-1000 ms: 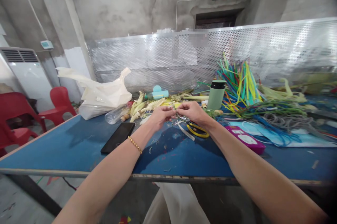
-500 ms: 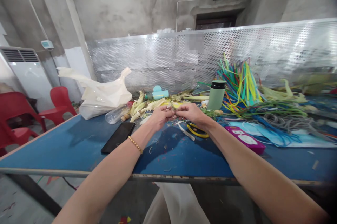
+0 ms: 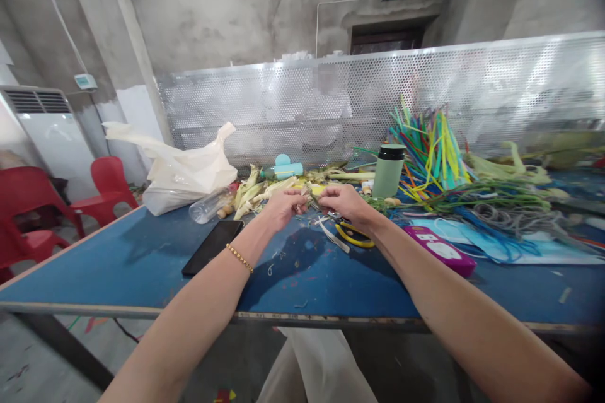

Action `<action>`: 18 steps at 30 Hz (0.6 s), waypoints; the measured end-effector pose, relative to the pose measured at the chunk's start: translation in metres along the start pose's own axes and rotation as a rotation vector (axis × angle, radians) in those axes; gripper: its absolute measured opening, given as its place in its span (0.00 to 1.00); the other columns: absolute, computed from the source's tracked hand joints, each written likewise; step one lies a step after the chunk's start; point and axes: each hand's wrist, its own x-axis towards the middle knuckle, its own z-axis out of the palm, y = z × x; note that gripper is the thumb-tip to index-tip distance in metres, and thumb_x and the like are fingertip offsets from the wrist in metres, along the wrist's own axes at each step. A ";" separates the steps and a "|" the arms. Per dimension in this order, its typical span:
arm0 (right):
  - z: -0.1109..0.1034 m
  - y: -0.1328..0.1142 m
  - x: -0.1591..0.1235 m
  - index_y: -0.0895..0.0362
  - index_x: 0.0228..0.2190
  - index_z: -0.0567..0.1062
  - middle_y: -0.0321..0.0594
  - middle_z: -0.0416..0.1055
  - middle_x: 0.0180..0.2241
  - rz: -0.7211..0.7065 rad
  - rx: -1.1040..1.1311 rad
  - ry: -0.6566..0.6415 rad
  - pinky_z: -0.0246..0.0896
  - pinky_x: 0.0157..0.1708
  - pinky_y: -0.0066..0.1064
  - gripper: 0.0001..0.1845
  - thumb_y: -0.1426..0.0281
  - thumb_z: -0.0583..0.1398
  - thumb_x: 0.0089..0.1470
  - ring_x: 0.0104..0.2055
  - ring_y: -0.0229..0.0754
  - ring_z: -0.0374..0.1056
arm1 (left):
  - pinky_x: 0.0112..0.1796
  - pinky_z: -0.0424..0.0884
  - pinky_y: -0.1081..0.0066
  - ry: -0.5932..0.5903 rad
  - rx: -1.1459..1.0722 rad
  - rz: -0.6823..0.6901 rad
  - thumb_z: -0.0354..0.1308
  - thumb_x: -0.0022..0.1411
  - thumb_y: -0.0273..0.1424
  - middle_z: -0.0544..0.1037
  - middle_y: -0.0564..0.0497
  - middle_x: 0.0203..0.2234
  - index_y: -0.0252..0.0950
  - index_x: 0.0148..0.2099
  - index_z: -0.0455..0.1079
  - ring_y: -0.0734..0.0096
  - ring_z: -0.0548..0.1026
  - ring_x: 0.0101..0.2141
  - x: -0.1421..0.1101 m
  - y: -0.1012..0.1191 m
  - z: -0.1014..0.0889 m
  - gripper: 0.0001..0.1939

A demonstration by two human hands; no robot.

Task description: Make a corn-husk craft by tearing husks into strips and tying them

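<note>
My left hand (image 3: 282,208) and my right hand (image 3: 344,201) meet above the blue table (image 3: 142,264), fingers pinched together on a small thin strip (image 3: 312,196) held between them; it is too small to name. Yellow-handled scissors (image 3: 352,236) lie on the table just under my right wrist. A black phone (image 3: 212,246) lies left of my left forearm. Pale corn husks (image 3: 265,192) are piled just beyond my hands.
A green flask (image 3: 389,169) stands right of my hands, with a heap of coloured strips (image 3: 432,151) and cords behind it. A white plastic bag (image 3: 184,169), a clear bottle (image 3: 210,204) and a pink box (image 3: 439,248) lie on the table. Red chairs (image 3: 33,201) stand at left.
Both hands have stayed together over the table, shifting only slightly while working the small strip. Nothing else has moved.
</note>
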 end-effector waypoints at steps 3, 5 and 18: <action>0.002 0.003 0.001 0.58 0.19 0.74 0.36 0.70 0.18 -0.015 0.073 -0.017 0.57 0.26 0.29 0.07 0.67 0.61 0.41 0.23 0.36 0.64 | 0.24 0.58 0.73 -0.015 0.010 0.000 0.65 0.46 0.21 0.70 0.54 0.19 0.31 0.26 0.71 0.78 0.67 0.20 -0.001 0.000 0.001 0.05; 0.004 0.003 0.000 0.59 0.19 0.74 0.37 0.71 0.19 -0.020 0.094 -0.034 0.58 0.27 0.29 0.08 0.66 0.62 0.42 0.24 0.37 0.65 | 0.24 0.58 0.73 -0.027 0.023 0.006 0.66 0.46 0.23 0.71 0.53 0.18 0.31 0.26 0.72 0.78 0.67 0.20 -0.002 -0.001 0.001 0.06; 0.008 0.000 -0.001 0.58 0.17 0.72 0.38 0.73 0.18 -0.005 -0.031 0.035 0.60 0.26 0.26 0.07 0.75 0.57 0.43 0.23 0.37 0.68 | 0.23 0.61 0.74 0.077 0.183 -0.002 0.67 0.47 0.22 0.71 0.52 0.16 0.29 0.26 0.72 0.78 0.67 0.18 -0.002 0.001 0.000 0.05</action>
